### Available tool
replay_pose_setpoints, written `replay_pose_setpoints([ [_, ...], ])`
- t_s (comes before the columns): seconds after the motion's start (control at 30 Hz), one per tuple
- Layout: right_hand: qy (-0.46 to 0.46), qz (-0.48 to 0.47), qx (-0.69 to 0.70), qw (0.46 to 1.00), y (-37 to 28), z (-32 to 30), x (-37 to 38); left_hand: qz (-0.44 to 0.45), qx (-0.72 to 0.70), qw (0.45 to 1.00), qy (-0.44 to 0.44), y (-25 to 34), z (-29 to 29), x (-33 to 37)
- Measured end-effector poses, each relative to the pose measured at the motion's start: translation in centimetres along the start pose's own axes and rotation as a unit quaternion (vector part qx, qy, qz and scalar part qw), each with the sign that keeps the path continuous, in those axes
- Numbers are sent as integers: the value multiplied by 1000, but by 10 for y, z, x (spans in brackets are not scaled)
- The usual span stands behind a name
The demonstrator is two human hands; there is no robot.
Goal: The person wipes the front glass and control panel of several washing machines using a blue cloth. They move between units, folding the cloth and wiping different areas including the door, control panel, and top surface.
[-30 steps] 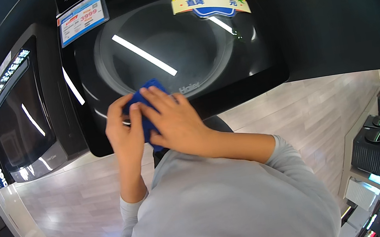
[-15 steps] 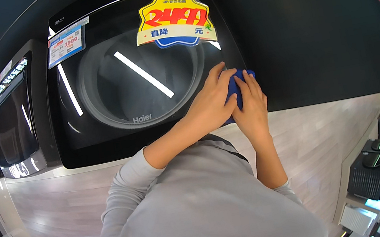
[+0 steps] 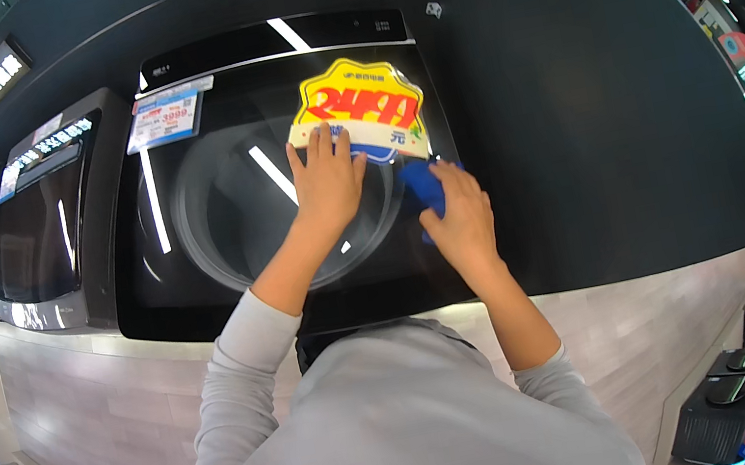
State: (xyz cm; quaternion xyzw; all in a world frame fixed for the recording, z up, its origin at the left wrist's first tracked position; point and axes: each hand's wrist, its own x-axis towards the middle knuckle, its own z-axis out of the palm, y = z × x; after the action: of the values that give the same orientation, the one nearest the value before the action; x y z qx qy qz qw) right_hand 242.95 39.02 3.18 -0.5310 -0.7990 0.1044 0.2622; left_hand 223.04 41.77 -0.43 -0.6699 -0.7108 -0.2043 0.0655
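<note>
A black top-loading washing machine (image 3: 158,290) with a round window in its lid stands in front of me. A yellow, scallop-edged price sign (image 3: 354,86) with red figures lies on the far right of the lid. My left hand (image 3: 327,186) is open, fingers stretched over the sign's lower left edge. My right hand (image 3: 463,221) grips a folded blue cloth (image 3: 424,185) on the machine's right edge, just below the sign. Part of the cloth is hidden under that hand. A white and blue price tag (image 3: 165,120) sits at the lid's far left corner.
A wide dark panel (image 3: 612,120) adjoins the machine on the right. More washing machines (image 3: 43,231) stand in a row to the left. Pale wood-look flooring (image 3: 122,396) runs in front. Dark appliances with round knobs (image 3: 723,410) stand at the lower right.
My left hand has left the cloth and moved left and away from me onto the yellow sign. The right hand keeps the cloth at the machine's right edge. The view has shifted.
</note>
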Motion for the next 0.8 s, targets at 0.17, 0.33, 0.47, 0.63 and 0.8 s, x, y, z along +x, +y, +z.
replay_pose_setpoints([
  [0.17,77,-143,45,986,-25,15,85,32,65,997,-30,3,5,-11],
  [0.33,-80,-113,67,988,-27,75,124,43,89,988,-120,0,-9,-9],
  [0.47,-15,-87,22,996,16,67,151,41,70,994,-68,-2,-4,-14],
  [0.63,118,121,-87,982,63,31,190,32,68,995,-72,3,-3,-11],
  [0.8,80,-84,0,993,-2,42,182,28,60,996,-57,8,-1,-14],
])
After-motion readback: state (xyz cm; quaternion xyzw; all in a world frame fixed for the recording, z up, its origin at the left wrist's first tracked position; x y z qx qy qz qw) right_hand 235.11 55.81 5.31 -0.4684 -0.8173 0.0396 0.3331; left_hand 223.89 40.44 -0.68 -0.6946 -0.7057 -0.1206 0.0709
